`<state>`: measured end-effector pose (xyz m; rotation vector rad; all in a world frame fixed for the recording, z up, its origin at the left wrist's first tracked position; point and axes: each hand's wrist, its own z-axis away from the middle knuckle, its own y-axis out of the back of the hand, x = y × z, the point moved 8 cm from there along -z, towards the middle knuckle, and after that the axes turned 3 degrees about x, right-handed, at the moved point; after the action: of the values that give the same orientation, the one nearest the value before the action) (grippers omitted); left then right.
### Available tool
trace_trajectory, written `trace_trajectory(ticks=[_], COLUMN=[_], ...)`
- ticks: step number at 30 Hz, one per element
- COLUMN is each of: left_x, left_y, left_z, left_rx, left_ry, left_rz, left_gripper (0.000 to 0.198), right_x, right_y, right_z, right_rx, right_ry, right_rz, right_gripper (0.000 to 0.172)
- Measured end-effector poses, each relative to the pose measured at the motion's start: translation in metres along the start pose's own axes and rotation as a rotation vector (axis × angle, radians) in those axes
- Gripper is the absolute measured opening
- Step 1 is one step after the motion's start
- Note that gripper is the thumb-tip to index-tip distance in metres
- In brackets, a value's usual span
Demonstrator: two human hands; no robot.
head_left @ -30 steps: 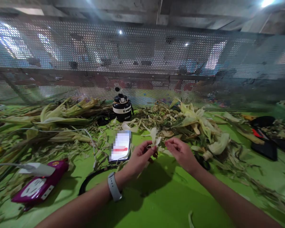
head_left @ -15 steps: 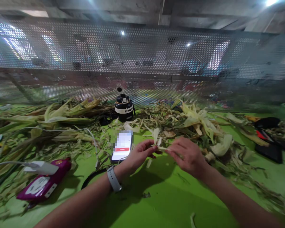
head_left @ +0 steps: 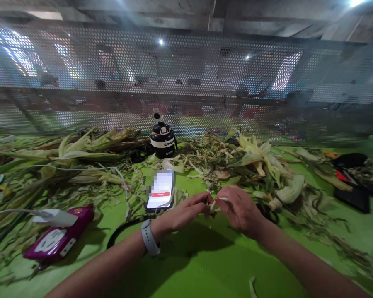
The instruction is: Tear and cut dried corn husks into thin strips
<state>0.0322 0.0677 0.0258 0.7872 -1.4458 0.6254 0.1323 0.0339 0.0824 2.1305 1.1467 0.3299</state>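
1. My left hand [head_left: 186,212] and my right hand [head_left: 241,209] meet low over the green table [head_left: 205,265], fingertips almost touching.
2. Both hands pinch one small pale husk piece [head_left: 216,203], which sits between my fingertips, just above the table and near its middle.
3. My left fingers are curled in on the piece from the left. My right fingers close over it from the right, and that hand hides part of it.
4. A grey watch [head_left: 149,242] sits on my left wrist.
5. A phone [head_left: 161,190] lies flat on the table just behind my left hand, screen lit.
6. A black cable loop [head_left: 124,227] curves on the table beside my left wrist.
7. A heap of corn husks [head_left: 255,161] lies just behind my right hand, and more stalks and leaves [head_left: 81,153] spread across the left side.
8. A black and white bottle [head_left: 163,140] stands upright at the back, near a perforated metal screen [head_left: 186,82].
9. A purple power strip [head_left: 60,239] lies at the left with a white plug [head_left: 54,217] in it.
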Motion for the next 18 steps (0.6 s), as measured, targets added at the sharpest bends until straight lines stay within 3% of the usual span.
trace_trajectory(ticks=[3,6,9,12,18], left_x=[-0.004,-0.014,-0.021,-0.019,-0.004], left_y=[0.002,0.006,0.005,0.005,0.007], left_z=[-0.001,-0.005,-0.007,-0.008,-0.005], left_rx=[0.060,0.174,0.217,0.205,0.226], left_ry=[0.039,0.095,0.107,0.065,-0.051], left_rz=[0.161,0.441,0.606,0.601,0.365], left_gripper=[0.010,0.023,0.020,0.026,0.030], right_x=[0.008,0.012,0.014,0.020,0.037], right_y=[-0.004,-0.005,-0.008,-0.014,-0.028], right_z=[0.004,0.007,0.007,0.010,0.021], right_rx=[0.015,0.036,0.021,-0.023,-0.034], right_ry=[-0.136,-0.218,-0.288,-0.405,-0.719], right_rz=[-0.011,-0.098,-0.190,-0.301,-0.597], right_gripper=[0.015,0.014,0.013,0.013,0.020])
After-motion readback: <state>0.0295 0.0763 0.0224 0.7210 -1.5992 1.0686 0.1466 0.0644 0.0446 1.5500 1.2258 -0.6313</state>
